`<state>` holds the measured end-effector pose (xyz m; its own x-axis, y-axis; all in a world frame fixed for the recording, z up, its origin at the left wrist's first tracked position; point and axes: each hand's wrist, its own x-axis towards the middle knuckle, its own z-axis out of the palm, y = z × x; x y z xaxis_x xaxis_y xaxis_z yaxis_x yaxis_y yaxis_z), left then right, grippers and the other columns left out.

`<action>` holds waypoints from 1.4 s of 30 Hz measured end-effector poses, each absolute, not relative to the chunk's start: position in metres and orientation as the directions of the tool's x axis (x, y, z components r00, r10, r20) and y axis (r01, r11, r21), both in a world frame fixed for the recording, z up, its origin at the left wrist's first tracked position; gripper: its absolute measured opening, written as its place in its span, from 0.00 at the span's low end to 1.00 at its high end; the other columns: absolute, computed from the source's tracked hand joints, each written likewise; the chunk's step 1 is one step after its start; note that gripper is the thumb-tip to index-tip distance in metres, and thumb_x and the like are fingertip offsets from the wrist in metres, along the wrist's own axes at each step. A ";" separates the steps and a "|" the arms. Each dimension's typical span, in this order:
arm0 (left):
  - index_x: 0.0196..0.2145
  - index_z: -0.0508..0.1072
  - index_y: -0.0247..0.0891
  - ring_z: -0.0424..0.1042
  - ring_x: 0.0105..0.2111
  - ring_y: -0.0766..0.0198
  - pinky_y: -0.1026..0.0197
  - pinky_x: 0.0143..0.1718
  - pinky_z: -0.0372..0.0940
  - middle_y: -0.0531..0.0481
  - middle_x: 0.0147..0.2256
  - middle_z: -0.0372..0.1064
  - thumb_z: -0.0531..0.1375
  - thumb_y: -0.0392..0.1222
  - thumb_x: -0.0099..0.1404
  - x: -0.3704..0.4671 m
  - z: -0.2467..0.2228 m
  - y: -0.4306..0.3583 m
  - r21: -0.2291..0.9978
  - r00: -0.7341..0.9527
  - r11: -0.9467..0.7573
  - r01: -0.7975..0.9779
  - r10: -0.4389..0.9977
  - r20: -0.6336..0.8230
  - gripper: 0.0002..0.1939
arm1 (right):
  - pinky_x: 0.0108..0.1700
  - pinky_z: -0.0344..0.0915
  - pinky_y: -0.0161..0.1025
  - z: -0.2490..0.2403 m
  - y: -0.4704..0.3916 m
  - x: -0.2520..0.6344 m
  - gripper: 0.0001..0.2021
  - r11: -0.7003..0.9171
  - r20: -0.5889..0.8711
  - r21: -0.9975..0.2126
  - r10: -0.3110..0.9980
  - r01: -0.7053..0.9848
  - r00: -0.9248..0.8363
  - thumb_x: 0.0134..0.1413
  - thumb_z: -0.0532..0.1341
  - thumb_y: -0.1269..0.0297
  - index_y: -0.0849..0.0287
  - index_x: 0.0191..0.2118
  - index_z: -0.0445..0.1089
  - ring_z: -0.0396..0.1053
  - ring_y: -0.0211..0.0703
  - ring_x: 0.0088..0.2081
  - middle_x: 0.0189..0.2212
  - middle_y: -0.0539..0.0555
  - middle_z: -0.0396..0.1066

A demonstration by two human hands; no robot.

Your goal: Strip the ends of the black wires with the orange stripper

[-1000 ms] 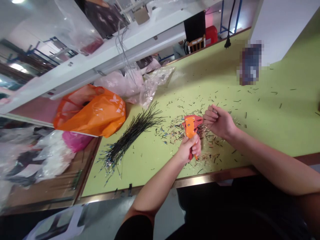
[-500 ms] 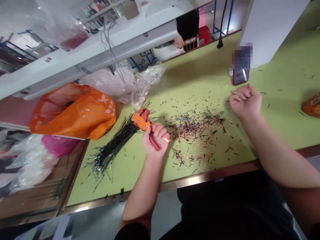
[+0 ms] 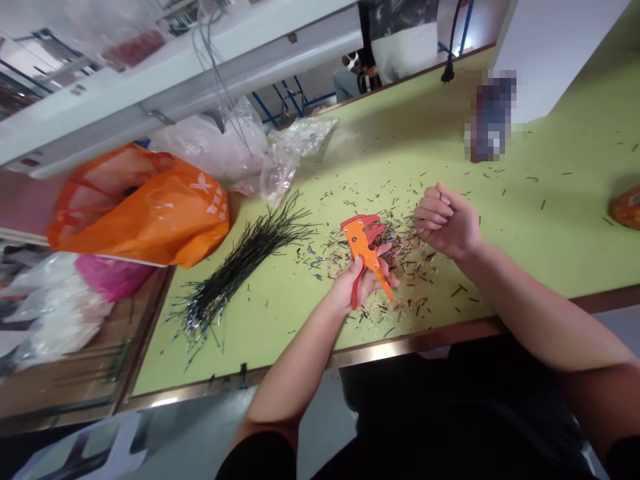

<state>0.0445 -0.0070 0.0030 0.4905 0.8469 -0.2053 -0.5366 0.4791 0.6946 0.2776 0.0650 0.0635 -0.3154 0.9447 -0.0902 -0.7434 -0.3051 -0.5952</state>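
My left hand is closed on the handles of an orange and red wire stripper, its jaws pointing away over the scraps. My right hand, palm up, has its fingers curled in above the right side of the scrap pile. A tiny dark bit shows near its thumb and forefinger; what it is, I cannot make out. Below both hands lies a heap of short wire offcuts and copper strands. To the left of the tool rests a bundle of black wires, with blue and silvery ends toward the front.
An orange bag and crumpled clear plastic lie at the left and back of the green table. A phone, partly blurred out, leans on a white post. A shelf overhangs the back. Another person is behind it.
My left hand has brought the wire stripper right, from the wire bundle to over the scraps, turning it more upright. My right hand has moved left, closer to it.
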 end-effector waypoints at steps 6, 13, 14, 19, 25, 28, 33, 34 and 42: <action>0.47 0.76 0.34 0.83 0.32 0.55 0.53 0.39 0.77 0.45 0.34 0.80 0.70 0.65 0.65 0.043 -0.007 -0.004 0.692 0.487 0.488 -0.532 0.845 -0.222 0.30 | 0.21 0.46 0.30 0.041 0.058 0.250 0.30 -0.533 -0.089 -0.473 0.821 -0.701 -0.564 0.66 0.66 0.65 0.53 0.26 0.41 0.38 0.33 0.20 0.18 0.40 0.39; 0.44 0.77 0.33 0.83 0.33 0.52 0.51 0.40 0.78 0.43 0.36 0.81 0.75 0.67 0.57 0.051 -0.011 -0.009 0.710 0.583 0.517 -0.479 0.791 -0.184 0.34 | 0.20 0.47 0.29 0.029 0.059 0.238 0.27 -0.560 -0.109 -0.410 0.814 -0.720 -0.571 0.65 0.64 0.66 0.54 0.25 0.42 0.36 0.32 0.19 0.17 0.39 0.39; 0.45 0.77 0.33 0.83 0.34 0.52 0.50 0.41 0.78 0.42 0.37 0.81 0.74 0.67 0.58 0.053 -0.011 -0.009 0.710 0.582 0.516 -0.479 0.792 -0.183 0.34 | 0.20 0.47 0.29 0.028 0.058 0.237 0.27 -0.571 -0.126 -0.412 0.808 -0.710 -0.576 0.65 0.64 0.66 0.53 0.25 0.42 0.36 0.32 0.19 0.17 0.39 0.39; 0.44 0.78 0.33 0.83 0.36 0.53 0.50 0.43 0.78 0.42 0.39 0.81 0.73 0.67 0.61 0.056 -0.011 -0.011 0.701 0.573 0.519 -0.490 0.797 -0.190 0.32 | 0.20 0.49 0.31 0.024 0.056 0.234 0.30 -0.644 -0.202 -0.394 0.757 -0.656 -0.621 0.65 0.64 0.62 0.53 0.24 0.39 0.36 0.33 0.19 0.17 0.40 0.38; 0.44 0.78 0.32 0.82 0.35 0.51 0.48 0.43 0.78 0.42 0.37 0.80 0.70 0.65 0.65 0.052 -0.012 -0.011 0.669 0.584 0.567 -0.481 0.776 -0.237 0.29 | 0.20 0.49 0.30 0.029 0.054 0.236 0.27 -0.642 -0.193 -0.384 0.759 -0.664 -0.622 0.66 0.61 0.65 0.53 0.25 0.40 0.34 0.33 0.20 0.17 0.40 0.37; 0.44 0.77 0.33 0.82 0.35 0.53 0.47 0.45 0.77 0.43 0.36 0.79 0.64 0.63 0.72 0.051 -0.012 -0.011 0.650 0.557 0.584 -0.487 0.780 -0.284 0.25 | 0.21 0.51 0.30 0.031 0.053 0.236 0.25 -0.617 -0.169 -0.394 0.777 -0.681 -0.607 0.68 0.59 0.65 0.53 0.25 0.41 0.34 0.34 0.20 0.18 0.40 0.36; 0.39 0.77 0.33 0.82 0.34 0.53 0.49 0.41 0.77 0.43 0.35 0.78 0.66 0.64 0.70 0.051 -0.012 -0.010 0.652 0.581 0.580 -0.489 0.774 -0.252 0.26 | 0.20 0.49 0.31 0.029 0.052 0.231 0.27 -0.623 -0.211 -0.420 0.774 -0.659 -0.597 0.69 0.58 0.63 0.53 0.24 0.39 0.34 0.34 0.20 0.17 0.41 0.36; 0.38 0.77 0.33 0.81 0.34 0.52 0.50 0.40 0.77 0.43 0.35 0.78 0.67 0.65 0.68 0.051 -0.012 -0.010 0.657 0.592 0.575 -0.488 0.771 -0.235 0.27 | 0.19 0.49 0.32 0.028 0.052 0.230 0.27 -0.629 -0.227 -0.425 0.771 -0.651 -0.595 0.69 0.58 0.63 0.53 0.24 0.39 0.34 0.34 0.20 0.17 0.41 0.36; 0.41 0.76 0.34 0.79 0.32 0.54 0.52 0.39 0.74 0.46 0.31 0.74 0.65 0.64 0.70 0.055 -0.005 -0.011 0.653 0.602 0.579 -0.489 0.765 -0.227 0.26 | 0.19 0.53 0.32 0.026 0.049 0.224 0.29 -0.606 -0.264 -0.450 0.792 -0.656 -0.550 0.70 0.59 0.61 0.52 0.23 0.38 0.35 0.34 0.19 0.17 0.41 0.36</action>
